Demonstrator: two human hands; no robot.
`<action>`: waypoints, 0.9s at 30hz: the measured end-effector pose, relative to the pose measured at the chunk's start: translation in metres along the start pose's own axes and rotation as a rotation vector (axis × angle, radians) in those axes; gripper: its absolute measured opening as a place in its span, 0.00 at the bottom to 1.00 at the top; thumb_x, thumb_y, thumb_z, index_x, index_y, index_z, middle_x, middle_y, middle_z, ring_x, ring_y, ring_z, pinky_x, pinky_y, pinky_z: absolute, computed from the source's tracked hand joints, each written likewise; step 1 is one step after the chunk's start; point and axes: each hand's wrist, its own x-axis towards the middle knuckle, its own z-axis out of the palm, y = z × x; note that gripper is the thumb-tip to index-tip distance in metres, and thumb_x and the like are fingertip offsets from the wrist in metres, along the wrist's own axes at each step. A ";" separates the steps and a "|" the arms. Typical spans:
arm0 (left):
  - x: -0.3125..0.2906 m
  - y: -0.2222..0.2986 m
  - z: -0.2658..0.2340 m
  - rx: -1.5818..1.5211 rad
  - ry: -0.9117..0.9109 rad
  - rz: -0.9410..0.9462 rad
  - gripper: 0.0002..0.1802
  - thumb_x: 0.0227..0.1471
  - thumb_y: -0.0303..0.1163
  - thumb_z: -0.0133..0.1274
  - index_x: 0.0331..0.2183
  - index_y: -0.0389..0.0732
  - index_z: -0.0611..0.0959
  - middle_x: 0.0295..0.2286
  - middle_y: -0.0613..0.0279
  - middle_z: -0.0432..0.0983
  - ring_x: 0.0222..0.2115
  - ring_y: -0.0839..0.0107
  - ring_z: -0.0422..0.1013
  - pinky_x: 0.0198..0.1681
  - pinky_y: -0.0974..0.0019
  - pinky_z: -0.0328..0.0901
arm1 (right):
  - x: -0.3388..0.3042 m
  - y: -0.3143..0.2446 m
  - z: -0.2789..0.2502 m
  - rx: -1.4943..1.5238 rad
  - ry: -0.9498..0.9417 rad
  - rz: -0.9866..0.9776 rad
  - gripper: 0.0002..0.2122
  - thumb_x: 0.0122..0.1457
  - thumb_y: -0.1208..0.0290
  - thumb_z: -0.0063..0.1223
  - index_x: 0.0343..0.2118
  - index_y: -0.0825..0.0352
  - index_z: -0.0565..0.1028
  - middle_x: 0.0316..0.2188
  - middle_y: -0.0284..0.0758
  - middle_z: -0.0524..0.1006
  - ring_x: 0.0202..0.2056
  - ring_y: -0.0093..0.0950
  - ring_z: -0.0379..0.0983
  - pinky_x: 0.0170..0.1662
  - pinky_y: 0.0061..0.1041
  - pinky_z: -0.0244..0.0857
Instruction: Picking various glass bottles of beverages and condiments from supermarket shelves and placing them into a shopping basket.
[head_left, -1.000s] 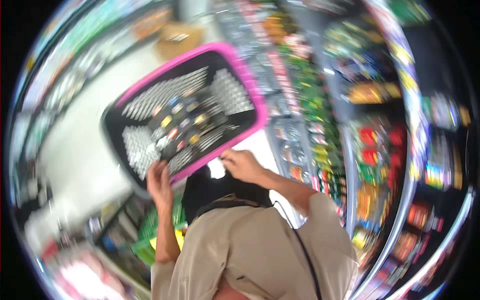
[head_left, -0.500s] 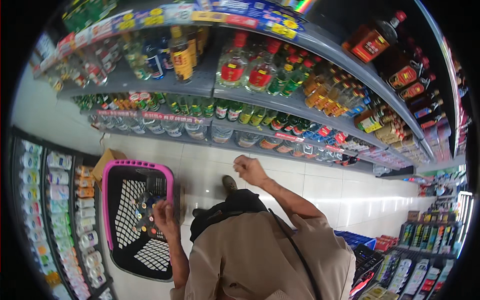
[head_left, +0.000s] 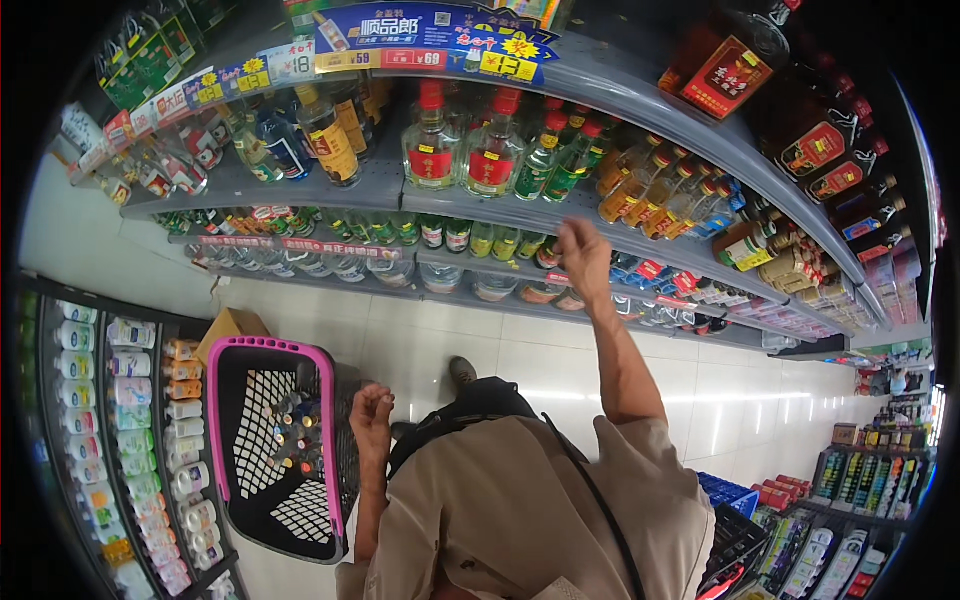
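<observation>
Right hand (head_left: 585,262) is in front of the liquor shelf (head_left: 480,208); pink-rimmed black shopping basket (head_left: 328,440) is on the tiled floor (head_left: 560,385).

Small bottles (head_left: 297,435) are already inside the basket, which is only partly filled; many glass liquor bottles (head_left: 491,160) stand on the shelf. The right fingers are bent, but I cannot tell if they touch anything. Left hand (head_left: 372,412), beside the basket, has curled fingers and no visible object.
</observation>
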 end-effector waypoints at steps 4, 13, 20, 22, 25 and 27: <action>-0.009 0.008 -0.004 -0.022 0.067 -0.047 0.12 0.52 0.24 0.53 0.40 0.35 0.73 0.34 0.62 0.74 0.35 0.75 0.69 0.41 0.71 0.65 | 0.061 -0.031 0.002 -0.153 0.102 -0.214 0.11 0.56 0.71 0.53 0.38 0.73 0.74 0.20 0.41 0.75 0.23 0.29 0.74 0.27 0.26 0.66; -0.020 0.008 -0.017 -0.039 0.138 -0.087 0.13 0.51 0.24 0.53 0.41 0.34 0.73 0.34 0.61 0.73 0.36 0.74 0.69 0.42 0.71 0.64 | 0.121 -0.080 0.024 -0.624 0.169 -0.243 0.25 0.52 0.60 0.57 0.47 0.73 0.66 0.30 0.55 0.76 0.33 0.53 0.73 0.36 0.46 0.66; -0.019 0.001 -0.027 -0.020 0.145 -0.071 0.14 0.52 0.26 0.54 0.41 0.34 0.73 0.34 0.61 0.73 0.35 0.73 0.70 0.41 0.70 0.65 | 0.147 -0.046 0.032 -0.743 0.129 -0.302 0.24 0.50 0.60 0.58 0.46 0.70 0.66 0.30 0.53 0.76 0.34 0.52 0.74 0.37 0.46 0.67; -0.020 0.001 -0.028 -0.016 0.148 -0.063 0.15 0.52 0.29 0.55 0.41 0.34 0.73 0.34 0.61 0.73 0.34 0.73 0.70 0.40 0.69 0.66 | 0.148 -0.042 0.036 -0.756 0.145 -0.319 0.22 0.50 0.61 0.58 0.45 0.68 0.68 0.30 0.51 0.77 0.33 0.52 0.74 0.38 0.45 0.68; -0.021 0.003 -0.028 -0.015 0.176 -0.092 0.15 0.52 0.28 0.54 0.41 0.34 0.73 0.34 0.60 0.73 0.34 0.73 0.70 0.40 0.69 0.66 | 0.152 -0.037 0.036 -0.766 0.150 -0.305 0.21 0.49 0.61 0.58 0.43 0.67 0.69 0.29 0.51 0.77 0.33 0.51 0.74 0.38 0.45 0.67; -0.020 0.004 -0.029 -0.005 0.176 -0.107 0.13 0.52 0.25 0.53 0.40 0.34 0.73 0.34 0.60 0.74 0.35 0.73 0.69 0.42 0.70 0.64 | 0.154 -0.036 0.038 -0.760 0.139 -0.297 0.22 0.49 0.61 0.58 0.43 0.68 0.68 0.29 0.51 0.77 0.33 0.51 0.74 0.38 0.46 0.67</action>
